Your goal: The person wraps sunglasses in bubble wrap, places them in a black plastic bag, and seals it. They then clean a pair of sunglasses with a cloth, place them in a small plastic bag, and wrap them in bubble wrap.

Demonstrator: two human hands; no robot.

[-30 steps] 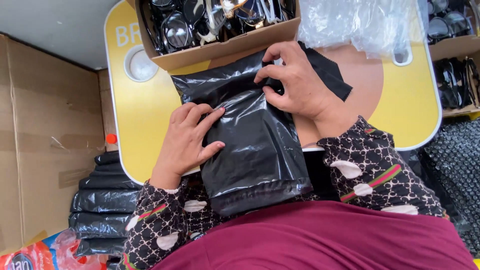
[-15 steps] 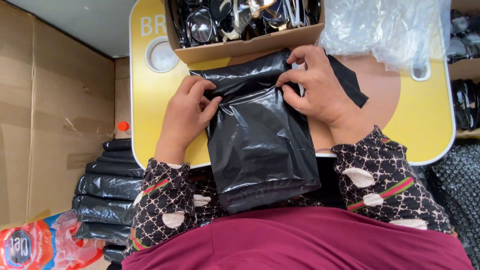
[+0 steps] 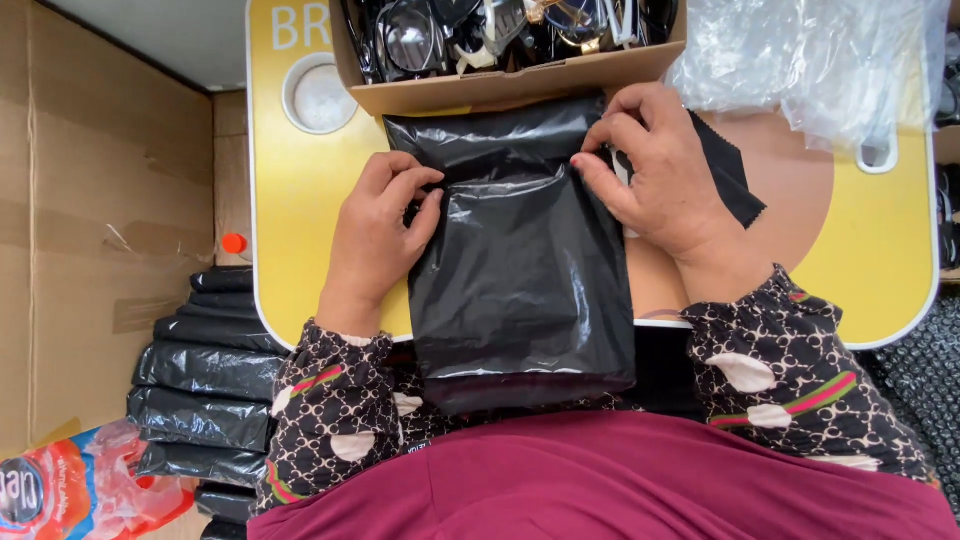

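At the far left stands a brown cardboard wall (image 3: 100, 250), and beside it, on the floor, lies a stack of sealed black plastic packets (image 3: 205, 380) with a small orange cap (image 3: 233, 243) just above it. The stack leaves little free room between the cardboard and the left edge of the yellow plastic lap surface (image 3: 290, 200). A round white recess (image 3: 320, 95) sits in the surface's far left corner.

The left hand (image 3: 375, 235) rests on the left edge of the glossy black plastic mailer bag (image 3: 520, 270), fingers curled and pinching its folded flap. The bag lies in the middle of the surface, its near end hanging over the front edge onto the lap, its far end touching the open brown cardboard box of dark eyeglasses (image 3: 510, 50).

The right hand (image 3: 660, 185) pinches the flap's right edge between thumb and fingers. Under it lies a black cloth (image 3: 730, 175). Crumpled clear plastic wrap (image 3: 810, 55) crowds the far right corner; the surface's right part lies open.
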